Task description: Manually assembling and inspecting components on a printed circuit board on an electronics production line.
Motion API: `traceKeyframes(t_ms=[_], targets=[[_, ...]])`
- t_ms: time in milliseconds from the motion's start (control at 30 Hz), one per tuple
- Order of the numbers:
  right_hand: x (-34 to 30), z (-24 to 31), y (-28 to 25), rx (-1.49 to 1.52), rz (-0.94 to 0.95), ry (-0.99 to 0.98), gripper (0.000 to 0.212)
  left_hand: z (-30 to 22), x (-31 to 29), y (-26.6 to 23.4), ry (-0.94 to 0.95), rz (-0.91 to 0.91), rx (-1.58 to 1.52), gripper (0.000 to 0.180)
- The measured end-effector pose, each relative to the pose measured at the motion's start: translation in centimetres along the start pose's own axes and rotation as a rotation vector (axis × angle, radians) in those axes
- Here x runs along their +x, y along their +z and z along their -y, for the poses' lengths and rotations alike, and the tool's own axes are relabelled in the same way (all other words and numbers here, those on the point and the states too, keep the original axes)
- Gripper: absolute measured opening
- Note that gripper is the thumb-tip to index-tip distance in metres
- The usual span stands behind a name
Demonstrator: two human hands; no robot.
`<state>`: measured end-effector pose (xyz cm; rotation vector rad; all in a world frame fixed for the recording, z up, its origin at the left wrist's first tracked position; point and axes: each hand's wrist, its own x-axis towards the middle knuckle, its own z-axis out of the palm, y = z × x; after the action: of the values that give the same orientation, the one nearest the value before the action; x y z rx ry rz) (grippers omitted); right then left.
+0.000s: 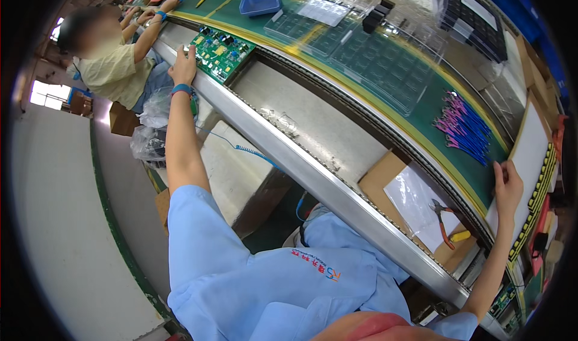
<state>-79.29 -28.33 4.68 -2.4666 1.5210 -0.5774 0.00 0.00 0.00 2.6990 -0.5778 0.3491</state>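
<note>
My left hand (183, 68) is at the near-left edge of a green circuit board (221, 53) with many small parts on it. Its thumb and a finger are apart, and it seems to rest against the edge rather than grip it. The board lies across the rails of the metal conveyor (289, 141). Off to the right, my right hand (509, 187) is raised with its fingers curled in beside a white panel (525, 160). Whatever those fingers may hold is too small to tell. A bunch of blue wires with pink ends (463, 127) lies on the green bench beyond that hand.
A blue tray (261, 2) and clear plastic trays (385, 64) sit on the bench, with black parts (378, 15) on top. Orange-handled pliers (444, 223) lie in a cardboard box (376, 175) between the rails. Another person (117, 70) works at the far left.
</note>
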Motion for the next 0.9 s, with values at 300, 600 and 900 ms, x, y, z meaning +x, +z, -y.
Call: traceKeyframes(t_ms=[300, 600, 900], targets=[[9.0, 14.9, 2.8, 0.081, -0.039, -0.563, 0.02, -4.2, -10.0, -4.8, 0.489, 0.06, -0.075, 0.05], [18.1, 26.0, 11.6, 0.003, -0.069, -0.64, 0.038, -15.4, -23.0, -12.2, 0.882, 0.463, -0.205, 0.04], [19.5, 31.5, 13.5, -0.18, 0.0, -0.453, 0.041, -21.0, -30.5, -14.7, 1.315, 0.586, -0.302, 0.056]])
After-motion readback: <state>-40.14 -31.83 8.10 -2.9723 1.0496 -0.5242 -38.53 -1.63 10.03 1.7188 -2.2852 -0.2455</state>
